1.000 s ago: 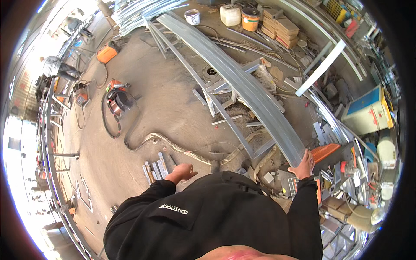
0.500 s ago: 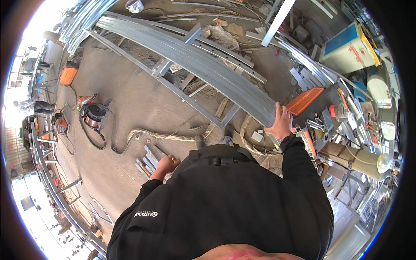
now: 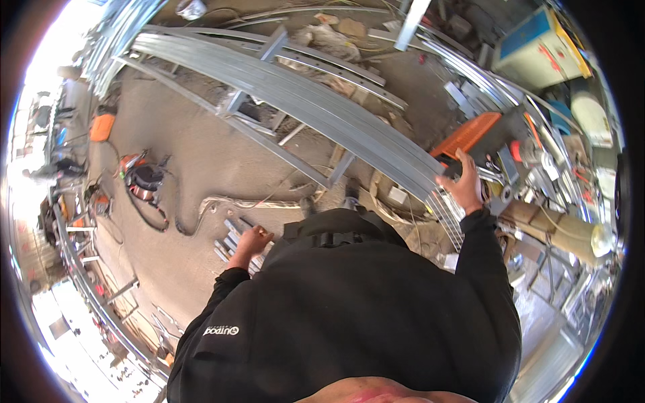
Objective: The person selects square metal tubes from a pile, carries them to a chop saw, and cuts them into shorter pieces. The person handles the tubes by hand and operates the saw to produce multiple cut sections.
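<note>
Long grey metal tubes (image 3: 322,111) lie side by side, running from the far left to a near end just left of my right hand (image 3: 463,187). That hand has its thumb and fingers spread with nothing between them. The thumb tip is at the tube ends; whether it touches them I cannot tell. Under the tubes is a metal frame stand (image 3: 279,149). My left hand (image 3: 251,243) hangs low with curled fingers, and what they may hold is hidden. Short metal pieces (image 3: 232,235) lie on the floor just beyond it.
An orange perforated panel (image 3: 470,133) and a wire rack (image 3: 445,218) flank my right hand. A pale cabinet with a blue panel (image 3: 537,50) stands far right. A hose (image 3: 252,203) crosses the floor, with a machine and coiled cable (image 3: 144,178) to the left.
My right hand has come off the near end of the tubes and shifted right and slightly down, its fingers spreading. My left hand has moved slightly, still curled. The view has shifted a little.
</note>
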Tool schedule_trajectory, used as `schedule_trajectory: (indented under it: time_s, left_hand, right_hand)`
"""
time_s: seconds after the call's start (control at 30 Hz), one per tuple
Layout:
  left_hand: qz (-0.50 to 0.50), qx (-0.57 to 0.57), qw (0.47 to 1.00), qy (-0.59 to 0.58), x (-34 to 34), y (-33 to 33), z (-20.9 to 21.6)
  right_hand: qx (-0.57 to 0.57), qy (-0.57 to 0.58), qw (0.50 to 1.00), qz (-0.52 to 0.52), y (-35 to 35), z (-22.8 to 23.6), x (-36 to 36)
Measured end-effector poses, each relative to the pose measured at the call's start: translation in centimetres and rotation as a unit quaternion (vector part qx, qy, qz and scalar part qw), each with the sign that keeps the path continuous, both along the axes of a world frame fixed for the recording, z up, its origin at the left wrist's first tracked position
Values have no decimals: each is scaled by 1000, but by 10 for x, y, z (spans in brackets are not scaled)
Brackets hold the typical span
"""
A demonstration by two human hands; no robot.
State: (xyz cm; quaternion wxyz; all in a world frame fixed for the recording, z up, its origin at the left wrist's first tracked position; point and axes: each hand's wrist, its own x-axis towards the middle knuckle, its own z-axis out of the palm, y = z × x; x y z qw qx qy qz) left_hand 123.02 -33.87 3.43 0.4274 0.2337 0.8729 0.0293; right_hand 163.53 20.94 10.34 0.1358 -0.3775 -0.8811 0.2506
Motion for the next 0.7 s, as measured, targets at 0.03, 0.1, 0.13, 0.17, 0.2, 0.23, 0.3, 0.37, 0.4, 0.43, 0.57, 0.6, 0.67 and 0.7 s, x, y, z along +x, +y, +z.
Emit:
schedule_trajectory:
  time_s: [0.03,0.1,0.13,0.17,0.2,0.23,0.3,0.37,0.4,0.43,0.57,0.6,0.67,0.7]
  left_hand:
    - [-5,7,1000,0,3,0,1]
    - [-10,5,1000,-8,9,3,2]
    - [-7,1,1000,-10,10,4,2]
    - [2,-6,1000,-11,12,5,2]
    - [0,-16,1000,-11,13,6,2]
    - [-13,-23,1000,0,14,7,3]
    - [-24,-32,999,8,15,6,5]
    - [-7,-34,999,0,17,2,6]
    - [-6,-38,999,1,18,0,6]
    - [0,-33,999,2,19,-3,5]
    - [19,-19,1000,-4,26,-11,-3]
    - [19,-23,1000,-6,27,-11,-6]
    - [20,-11,1000,-17,29,-10,-12]
    - [15,-5,1000,-19,30,-8,-14]
  right_hand:
    - [-10,-28,999,17,-10,-1,-8]
    - [11,-78,994,77,-32,-1,-24]
    - [37,-84,990,109,-42,0,-33]
    - [23,-122,986,109,-50,0,-42]
    - [30,-115,985,126,-58,1,-49]
    - [25,-150,983,106,-65,1,-57]
    - [40,-196,975,97,-68,2,-67]
    - [33,-220,971,86,-67,3,-73]
    - [23,-220,972,80,-66,2,-74]
    - [29,-239,967,82,-66,1,-75]
    - [37,-250,962,100,-62,-5,-78]
    - [38,-257,960,101,-61,-6,-78]
    - [46,-268,957,103,-61,-7,-78]
    - [52,-271,955,105,-61,-7,-79]
